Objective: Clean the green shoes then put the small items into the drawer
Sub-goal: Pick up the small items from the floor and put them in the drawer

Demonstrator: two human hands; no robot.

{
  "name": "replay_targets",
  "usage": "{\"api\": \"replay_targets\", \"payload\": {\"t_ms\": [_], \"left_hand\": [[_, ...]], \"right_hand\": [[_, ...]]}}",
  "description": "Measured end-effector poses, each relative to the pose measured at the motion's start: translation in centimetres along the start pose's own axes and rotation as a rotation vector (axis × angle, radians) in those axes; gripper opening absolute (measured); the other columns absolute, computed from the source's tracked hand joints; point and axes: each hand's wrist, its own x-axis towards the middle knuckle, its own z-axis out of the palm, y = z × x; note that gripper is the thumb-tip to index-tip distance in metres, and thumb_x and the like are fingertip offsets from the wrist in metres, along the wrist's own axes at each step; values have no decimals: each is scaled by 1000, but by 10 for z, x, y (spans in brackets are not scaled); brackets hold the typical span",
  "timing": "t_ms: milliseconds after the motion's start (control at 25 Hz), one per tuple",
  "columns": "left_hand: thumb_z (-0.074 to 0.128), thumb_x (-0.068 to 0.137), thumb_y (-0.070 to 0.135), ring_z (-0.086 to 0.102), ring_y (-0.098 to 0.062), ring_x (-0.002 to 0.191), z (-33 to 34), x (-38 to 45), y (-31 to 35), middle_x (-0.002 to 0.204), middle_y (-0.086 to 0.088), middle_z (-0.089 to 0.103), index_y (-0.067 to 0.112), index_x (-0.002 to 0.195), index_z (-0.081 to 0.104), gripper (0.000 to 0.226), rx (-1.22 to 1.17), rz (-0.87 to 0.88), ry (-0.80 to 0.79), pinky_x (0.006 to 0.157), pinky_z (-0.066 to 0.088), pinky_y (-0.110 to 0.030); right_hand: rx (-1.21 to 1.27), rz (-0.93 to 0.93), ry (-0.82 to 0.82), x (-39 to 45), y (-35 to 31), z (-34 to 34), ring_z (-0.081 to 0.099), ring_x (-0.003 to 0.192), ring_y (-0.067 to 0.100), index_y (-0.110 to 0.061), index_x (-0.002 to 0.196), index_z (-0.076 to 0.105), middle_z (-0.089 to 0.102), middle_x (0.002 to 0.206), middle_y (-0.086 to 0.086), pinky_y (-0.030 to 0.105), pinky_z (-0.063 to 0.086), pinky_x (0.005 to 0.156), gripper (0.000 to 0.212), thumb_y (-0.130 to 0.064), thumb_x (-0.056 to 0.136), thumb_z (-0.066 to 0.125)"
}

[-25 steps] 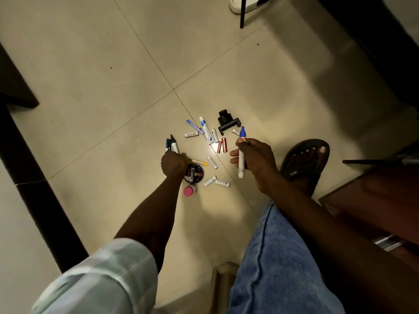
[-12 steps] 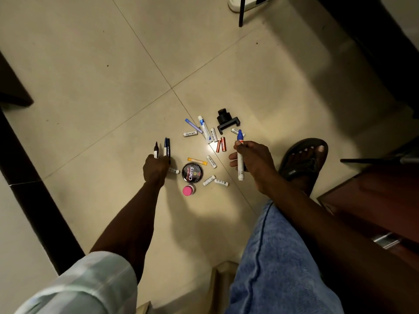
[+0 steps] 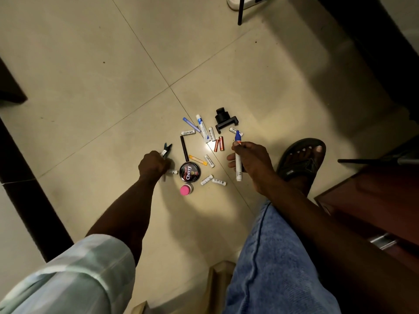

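Note:
Small items lie scattered on the tiled floor: a round Cherry polish tin [image 3: 190, 171], a pink-capped jar [image 3: 186, 189], several white batteries [image 3: 206, 179], two copper batteries [image 3: 219, 143], a small tube [image 3: 202, 127], a black pen [image 3: 184, 148] and a black clip mount [image 3: 225, 119]. My left hand [image 3: 152, 164] grips pens [image 3: 166, 150] just left of the tin. My right hand [image 3: 250, 157] holds a white marker with a blue cap [image 3: 237, 155] upright, right of the pile. The green shoes are not visible.
My sandalled foot [image 3: 300, 158] rests right of the items. A dark reddish wooden cabinet with a metal handle [image 3: 381, 240] stands at the right. A dark strip [image 3: 29, 196] runs along the left floor. A black pole [image 3: 240, 10] rises at the top.
My left hand drew back to the left, then returned toward the tin, its pens now tilted; a black pen now lies on the floor above the tin. My right hand kept the marker.

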Motion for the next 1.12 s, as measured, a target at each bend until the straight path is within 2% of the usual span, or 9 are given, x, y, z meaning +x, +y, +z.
{"api": "replay_targets", "payload": {"t_ms": [120, 240, 320, 480, 680, 760, 880, 1000, 1120], "left_hand": [[52, 88, 28, 61, -37, 97, -1, -1, 15, 106, -19, 64, 4, 105, 59, 30, -334, -142, 151, 77, 44, -33], [47, 90, 17, 64, -24, 70, 4, -1, 34, 91, -16, 67, 4, 104, 57, 22, -736, -159, 86, 56, 51, -27], [52, 89, 20, 63, -21, 67, 9, -1, 46, 88, -13, 68, 4, 102, 61, 22, -740, -133, -5, 52, 48, -23], [77, 76, 32, 65, -27, 76, 23, 0, 59, 88, -11, 67, 10, 77, 59, 28, -555, -162, -94, 70, 55, -36], [59, 84, 22, 65, -36, 96, 9, -15, 71, 105, -18, 67, -1, 105, 65, 31, -542, -219, 78, 81, 54, -40], [58, 83, 24, 66, -35, 87, -2, -33, 76, 90, -15, 68, 1, 93, 66, 27, -690, -215, 99, 73, 53, -39], [61, 87, 20, 53, -24, 57, -26, -81, 87, 61, -6, 54, 10, 64, 52, 27, -934, -130, -13, 57, 42, -32], [59, 89, 10, 38, -16, 40, -60, -144, 112, 51, -3, 43, 10, 70, 48, 22, -1176, -44, -146, 45, 33, -23], [50, 94, 5, 40, -11, 35, -115, -223, 158, 44, 2, 48, 6, 81, 54, 14, -1272, 150, -379, 37, 30, -17]], "right_hand": [[1, 6, 10, 0, 0, 0, 64, 62, 18, -12, 100, 63, 68, 77, 6, 30, 54, 65, 16, -25, 99, 54], [-5, 7, 2, 1, -1, 2, 63, 62, 18, -12, 99, 63, 68, 77, 6, 30, 54, 65, 15, -24, 99, 54], [-5, -2, 1, 1, 0, 2, 64, 62, 18, -13, 98, 63, 68, 78, 7, 30, 54, 66, 15, -25, 99, 54], [-22, -33, 21, -1, 2, -3, 64, 60, 18, -16, 95, 64, 70, 78, 6, 30, 53, 65, 14, -26, 99, 55], [-3, -113, 80, -16, -4, -16, 67, 60, 17, -16, 94, 65, 72, 82, 5, 36, 56, 66, 16, -27, 99, 55], [31, -153, 131, -31, -10, -28, 68, 61, 19, -20, 89, 63, 72, 82, 4, 40, 57, 68, 16, -28, 99, 54], [145, -205, 224, -68, -22, -51, 69, 61, 20, -11, 95, 63, 72, 82, 7, 39, 57, 65, 19, -27, 99, 54], [312, -213, 294, -112, -35, -75, 68, 57, 18, -2, 108, 61, 70, 78, 10, 29, 57, 58, 27, -27, 99, 56], [458, -289, 326, -175, -46, -104, 64, 53, 16, -8, 101, 62, 68, 73, 11, 27, 54, 57, 22, -29, 97, 59]]}}
